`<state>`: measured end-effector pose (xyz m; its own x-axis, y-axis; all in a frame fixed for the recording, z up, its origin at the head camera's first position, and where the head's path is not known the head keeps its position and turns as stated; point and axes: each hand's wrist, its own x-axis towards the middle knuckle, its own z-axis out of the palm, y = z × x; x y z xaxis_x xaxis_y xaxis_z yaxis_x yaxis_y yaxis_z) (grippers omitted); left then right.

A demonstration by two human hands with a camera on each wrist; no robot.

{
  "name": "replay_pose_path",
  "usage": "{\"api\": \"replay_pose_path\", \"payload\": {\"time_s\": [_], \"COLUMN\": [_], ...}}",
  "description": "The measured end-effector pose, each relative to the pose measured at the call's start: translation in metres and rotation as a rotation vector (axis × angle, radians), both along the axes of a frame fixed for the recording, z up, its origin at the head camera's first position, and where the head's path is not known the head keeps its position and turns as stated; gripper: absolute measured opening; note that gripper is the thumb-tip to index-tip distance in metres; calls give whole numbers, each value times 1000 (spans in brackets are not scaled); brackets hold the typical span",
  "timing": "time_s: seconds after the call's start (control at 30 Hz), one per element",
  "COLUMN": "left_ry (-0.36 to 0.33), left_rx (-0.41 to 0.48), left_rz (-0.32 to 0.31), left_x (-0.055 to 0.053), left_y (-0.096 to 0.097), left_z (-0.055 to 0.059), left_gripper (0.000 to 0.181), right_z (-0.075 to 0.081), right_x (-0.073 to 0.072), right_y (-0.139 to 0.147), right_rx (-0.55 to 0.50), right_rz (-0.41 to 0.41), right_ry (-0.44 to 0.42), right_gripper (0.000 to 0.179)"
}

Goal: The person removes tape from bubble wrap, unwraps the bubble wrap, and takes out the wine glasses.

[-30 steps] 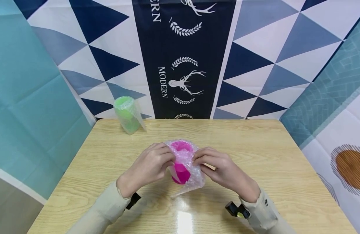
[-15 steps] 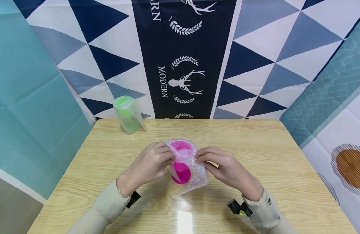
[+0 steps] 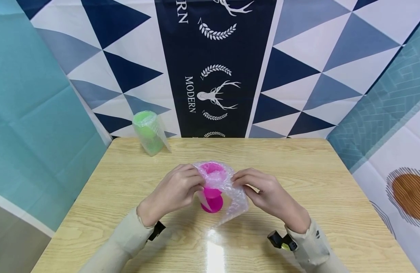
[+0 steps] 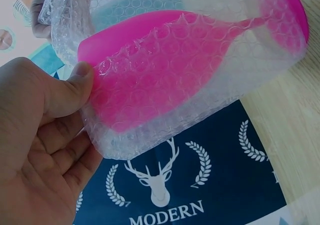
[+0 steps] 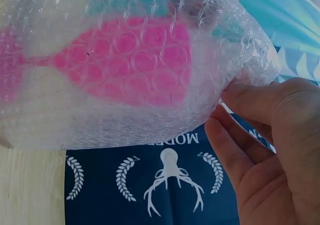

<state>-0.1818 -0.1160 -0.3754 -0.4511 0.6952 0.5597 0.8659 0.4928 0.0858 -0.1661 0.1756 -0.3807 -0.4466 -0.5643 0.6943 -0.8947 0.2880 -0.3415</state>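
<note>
A pink wine glass point(image 3: 211, 192) stands upright at the middle of the table, partly wrapped in a sheet of bubble wrap point(image 3: 238, 203). Its bowl, stem and round foot show through the clear plastic in the left wrist view. My left hand point(image 3: 175, 189) pinches the bowl's rim together with the wrap, thumb point(image 4: 82, 82) at the rim and fingers outside the plastic. On the other side, my right hand point(image 3: 264, 189) pinches the loose upper edge of the bubble wrap between thumb and fingers, holding it out from the glass. The wrap's lower corner hangs toward the near side.
At the table's back left stands a green object point(image 3: 146, 131) wrapped in bubble wrap, with a loose flap on its right. Patterned cloth walls point(image 3: 216, 76) rise behind the wooden table point(image 3: 298, 170) and along both sides.
My right hand has drawn the bubble wrap's edge rightward, widening the opening beside the wine glass. My left hand has stayed nearly in place on the rim.
</note>
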Motion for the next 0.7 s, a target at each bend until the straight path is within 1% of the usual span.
{"api": "replay_pose_path", "payload": {"time_s": [0.17, 0.3, 0.33, 0.47, 0.6, 0.7], "left_ry": [-2, 9, 16, 46, 74, 90], "left_rx": [1, 12, 14, 8, -8, -23], "left_rz": [-1, 0, 1, 9, 20, 29], "left_x": [0, 0, 0, -1, -1, -1], "left_y": [-1, -2, -3, -4, -4, -2], "left_z": [0, -1, -1, -1, -1, -1], "left_gripper": [4, 7, 9, 11, 11, 10], "right_z": [-1, 0, 0, 7, 15, 20], "right_x": [-1, 0, 1, 3, 6, 9], "right_y": [2, 2, 2, 1, 1, -1], "right_rx": [-19, -20, -12, 56, 120, 124], "right_rz": [1, -5, -11, -57, -122, -163], "right_ry": [28, 24, 17, -21, -86, -108], "right_gripper": [17, 17, 18, 35, 39, 40]}}
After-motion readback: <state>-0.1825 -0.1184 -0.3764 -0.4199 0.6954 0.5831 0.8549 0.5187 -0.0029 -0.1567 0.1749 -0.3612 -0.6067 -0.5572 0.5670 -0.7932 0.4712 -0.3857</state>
